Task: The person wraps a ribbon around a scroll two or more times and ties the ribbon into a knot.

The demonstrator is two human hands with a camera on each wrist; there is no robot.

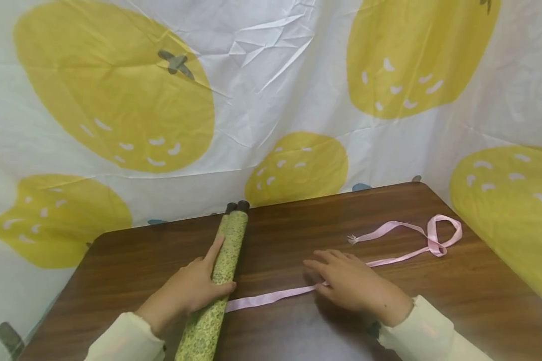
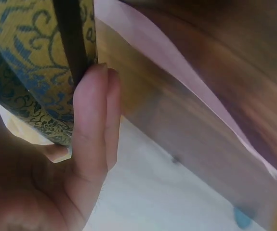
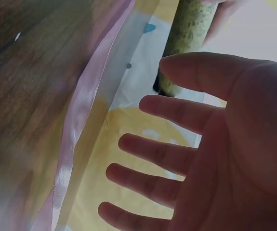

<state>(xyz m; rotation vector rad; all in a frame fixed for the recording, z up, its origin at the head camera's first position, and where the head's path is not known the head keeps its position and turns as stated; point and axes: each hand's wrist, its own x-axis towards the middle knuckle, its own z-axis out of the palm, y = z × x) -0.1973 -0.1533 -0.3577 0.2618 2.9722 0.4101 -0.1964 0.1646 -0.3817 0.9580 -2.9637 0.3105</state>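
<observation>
Head view: patterned roll points away, ribbon trailing off to its right

Wood surface spreads from its slanting left edge across to the roll, leaving broad room on that side. The left hand grips the roll, thumb over its right flank and one finger stretched along the left. The roll lies left of centre, its long axis running from the bottom of the view up and slightly rightward; two dark ends overlap the far edge, just before the fruit-print curtain. Its near end is cut off.

From the roll's right side the ribbon runs rightward, nearly crosswise to it, with wood between roll and right hand. That hand is wide open over the ribbon, fingers spread, holding nothing. Beyond, the ribbon makes a loop near the right edge, its frayed tip pointing back left.
</observation>
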